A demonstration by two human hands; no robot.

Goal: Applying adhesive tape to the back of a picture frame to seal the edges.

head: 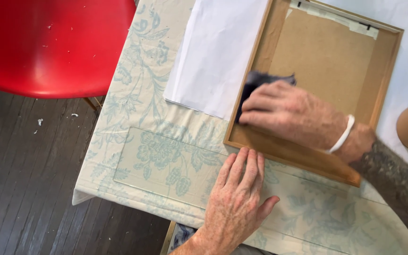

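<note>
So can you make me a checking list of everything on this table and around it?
Surface: table under a pale cloth with blue flowers.
Job's things: wooden frame lying back-up; dark cloth inside it; clear glass sheet lying flat beside it.
Clutter: white paper under the frame's edge.
Hands: right hand presses the dark cloth; left hand lies flat on the glass sheet.
Cables: nothing seen.
Surroundings: red chair, dark wooden floor with white specks.

Red chair [55,45], white paper sheets [216,52] — floral tablecloth [133,108], dark plank floor [29,189]
</note>
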